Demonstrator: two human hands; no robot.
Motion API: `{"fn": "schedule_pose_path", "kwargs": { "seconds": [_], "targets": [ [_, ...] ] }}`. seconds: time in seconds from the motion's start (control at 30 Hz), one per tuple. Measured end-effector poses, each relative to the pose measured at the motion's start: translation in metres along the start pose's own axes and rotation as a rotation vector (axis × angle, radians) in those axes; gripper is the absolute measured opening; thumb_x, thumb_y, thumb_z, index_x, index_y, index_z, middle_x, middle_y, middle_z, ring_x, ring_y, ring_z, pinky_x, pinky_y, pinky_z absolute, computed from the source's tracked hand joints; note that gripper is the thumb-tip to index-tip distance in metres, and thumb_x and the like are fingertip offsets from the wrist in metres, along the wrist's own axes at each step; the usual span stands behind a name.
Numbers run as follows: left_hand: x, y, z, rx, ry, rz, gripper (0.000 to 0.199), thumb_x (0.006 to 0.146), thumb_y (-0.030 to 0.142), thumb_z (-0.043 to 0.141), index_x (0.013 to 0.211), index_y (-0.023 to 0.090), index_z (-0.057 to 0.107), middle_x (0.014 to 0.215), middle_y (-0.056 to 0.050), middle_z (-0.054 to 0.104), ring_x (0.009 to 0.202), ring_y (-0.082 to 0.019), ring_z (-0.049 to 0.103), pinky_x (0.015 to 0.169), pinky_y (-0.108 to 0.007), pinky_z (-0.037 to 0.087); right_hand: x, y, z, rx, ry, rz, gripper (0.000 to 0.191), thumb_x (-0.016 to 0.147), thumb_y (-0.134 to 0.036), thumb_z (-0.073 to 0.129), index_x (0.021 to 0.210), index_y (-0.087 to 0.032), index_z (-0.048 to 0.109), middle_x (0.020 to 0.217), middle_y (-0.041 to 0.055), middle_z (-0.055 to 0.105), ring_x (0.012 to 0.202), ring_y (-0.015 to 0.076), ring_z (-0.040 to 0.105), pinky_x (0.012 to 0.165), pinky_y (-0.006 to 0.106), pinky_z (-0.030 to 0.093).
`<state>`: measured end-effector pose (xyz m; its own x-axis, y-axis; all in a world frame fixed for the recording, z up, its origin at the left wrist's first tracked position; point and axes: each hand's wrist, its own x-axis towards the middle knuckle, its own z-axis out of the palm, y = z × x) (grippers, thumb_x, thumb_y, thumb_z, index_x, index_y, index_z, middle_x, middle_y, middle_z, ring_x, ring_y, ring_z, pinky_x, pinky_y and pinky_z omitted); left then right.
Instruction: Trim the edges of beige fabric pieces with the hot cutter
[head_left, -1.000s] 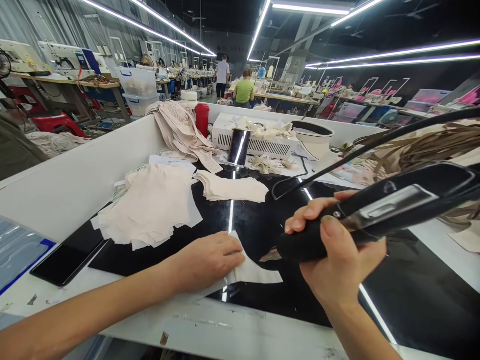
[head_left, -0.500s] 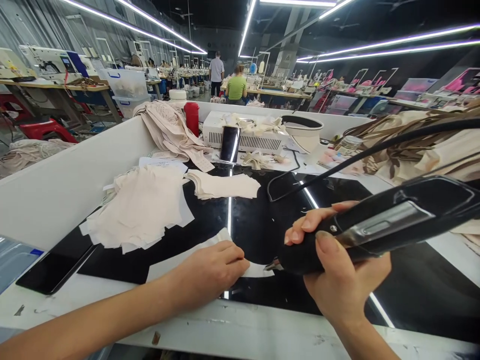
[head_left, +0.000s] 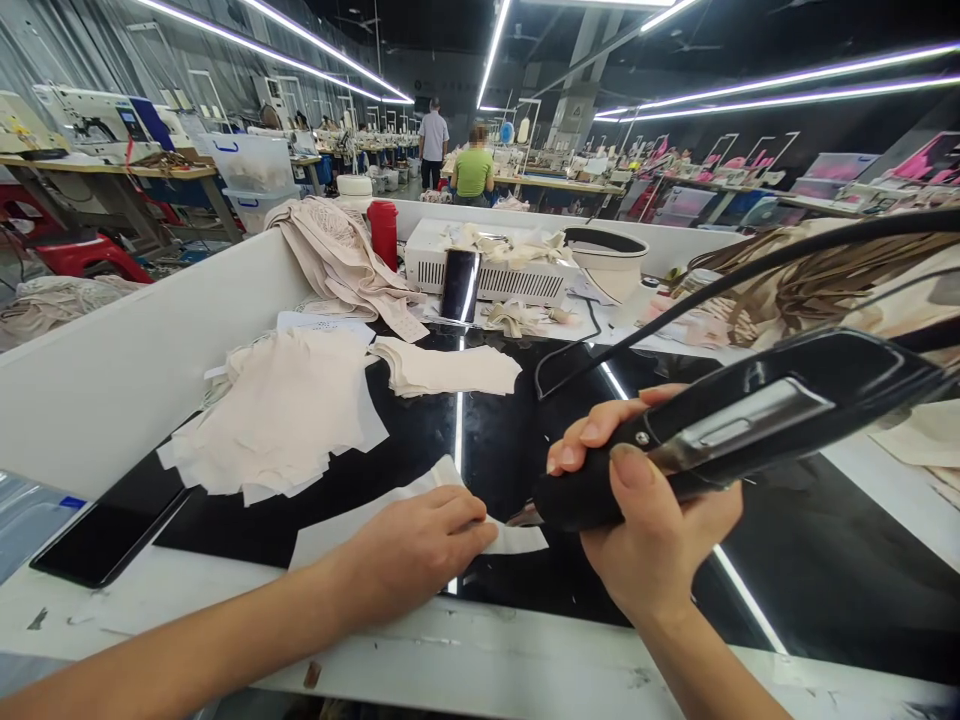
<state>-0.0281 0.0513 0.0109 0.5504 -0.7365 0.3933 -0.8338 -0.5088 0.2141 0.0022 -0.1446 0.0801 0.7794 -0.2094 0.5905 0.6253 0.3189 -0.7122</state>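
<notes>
A curved off-white fabric piece (head_left: 352,520) lies on the black board (head_left: 600,590). My left hand (head_left: 431,540) is on it, fingers closed on its edge; their tips are partly hidden. In my right hand (head_left: 652,500) is a black corded handheld tool (head_left: 757,425) with a silver strip along its side. Its pointed metal tip (head_left: 526,515) is just right of my left fingers, at the upper edge of the fabric's right end. Whether the tip touches the cloth I cannot tell.
A pile of pale fabric pieces (head_left: 277,410) and a smaller stack (head_left: 450,367) lie behind my left hand. A phone (head_left: 109,535) rests at the left. The tool's black cable (head_left: 720,285) arcs over the right side. At the back stand a vented white box (head_left: 517,285) and a red cup (head_left: 383,235).
My right hand has moved left with the tool, so its tip has slid along the fabric's edge toward my left fingers. My left hand has barely moved.
</notes>
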Motion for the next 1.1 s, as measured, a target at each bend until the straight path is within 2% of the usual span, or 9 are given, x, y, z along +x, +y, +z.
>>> {"fn": "schedule_pose_path", "kwargs": {
  "seconds": [0.13, 0.43, 0.9, 1.1],
  "targets": [
    [0.0, 0.0, 0.001, 0.021, 0.014, 0.015, 0.021, 0.107, 0.006, 0.05, 0.122, 0.012, 0.063, 0.108, -0.009, 0.066, 0.1, -0.023, 0.064, 0.086, -0.033, 0.061, -0.002, 0.004, 0.002, 0.003, -0.028, 0.018, 0.034, 0.089, -0.027, 0.084, 0.114, -0.024, 0.061, 0.084, -0.0034, 0.069, 0.062, 0.0145, 0.067, 0.059, 0.031, 0.061],
    [0.0, 0.002, -0.001, 0.083, 0.025, -0.033, 0.021, 0.104, 0.007, 0.052, 0.116, 0.015, 0.068, 0.106, -0.009, 0.061, 0.094, -0.023, 0.057, 0.09, -0.036, 0.059, -0.001, 0.007, 0.009, -0.005, 0.001, 0.027, 0.034, 0.088, -0.027, 0.084, 0.113, -0.026, 0.061, 0.082, -0.0047, 0.068, 0.06, 0.014, 0.066, 0.059, 0.03, 0.059],
    [-0.002, 0.0, 0.003, 0.08, 0.056, -0.035, 0.02, 0.102, 0.008, 0.055, 0.115, 0.016, 0.069, 0.106, -0.009, 0.06, 0.092, -0.023, 0.057, 0.082, -0.033, 0.059, 0.001, 0.016, 0.018, -0.021, 0.002, 0.041, 0.036, 0.088, -0.029, 0.082, 0.114, -0.026, 0.057, 0.082, -0.0053, 0.066, 0.06, 0.0137, 0.065, 0.058, 0.03, 0.058],
    [-0.001, 0.0, 0.001, 0.093, 0.051, -0.032, 0.018, 0.104, 0.009, 0.055, 0.114, 0.016, 0.068, 0.106, -0.008, 0.061, 0.094, -0.023, 0.058, 0.084, -0.033, 0.059, 0.001, 0.02, 0.021, -0.017, -0.013, 0.066, 0.035, 0.09, -0.026, 0.081, 0.114, -0.026, 0.056, 0.082, -0.005, 0.067, 0.062, 0.0141, 0.065, 0.06, 0.031, 0.058]
  ]
}}
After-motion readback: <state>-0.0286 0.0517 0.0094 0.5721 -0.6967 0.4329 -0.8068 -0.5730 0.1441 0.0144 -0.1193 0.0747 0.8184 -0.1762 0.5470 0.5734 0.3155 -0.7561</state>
